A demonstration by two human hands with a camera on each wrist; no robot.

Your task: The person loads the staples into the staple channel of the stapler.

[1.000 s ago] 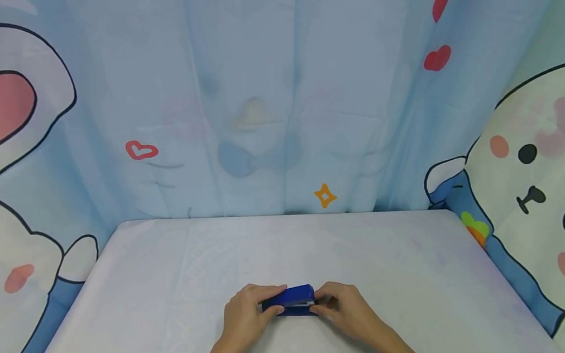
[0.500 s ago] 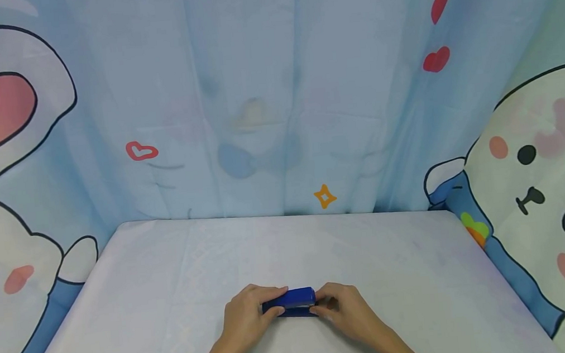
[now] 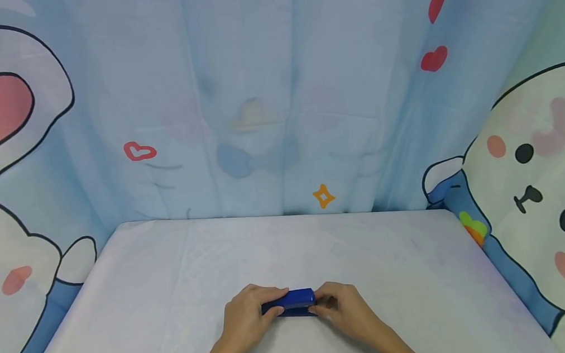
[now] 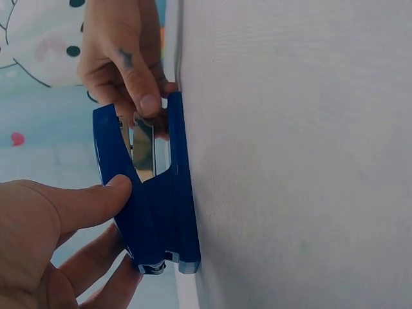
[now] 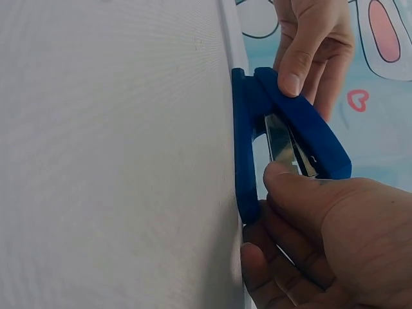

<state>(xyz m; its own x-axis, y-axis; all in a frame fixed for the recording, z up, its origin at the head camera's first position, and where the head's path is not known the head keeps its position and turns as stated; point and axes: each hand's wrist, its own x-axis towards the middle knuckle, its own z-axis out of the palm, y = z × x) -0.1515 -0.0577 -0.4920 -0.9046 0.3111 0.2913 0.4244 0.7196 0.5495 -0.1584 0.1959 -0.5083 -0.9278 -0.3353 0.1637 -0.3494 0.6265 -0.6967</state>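
A blue stapler stands on its base on the white table. My left hand grips its rear part, thumb on the near side and fingers on the far side, as the left wrist view shows. At the front end my right hand has its thumb on the metal staple magazine, with fingers around the tip of the base. The top arm is tilted up from the magazine, leaving a gap at the front. The right fingertips are partly hidden.
The white tabletop stretches out behind and to both sides of the hands. A light blue curtain with cartoon prints hangs behind its back edge and along both sides.
The stapler's top looks slightly lower in the head view, and the metal glimpsed at its front end no longer shows. Both hands keep about the same hold and place.
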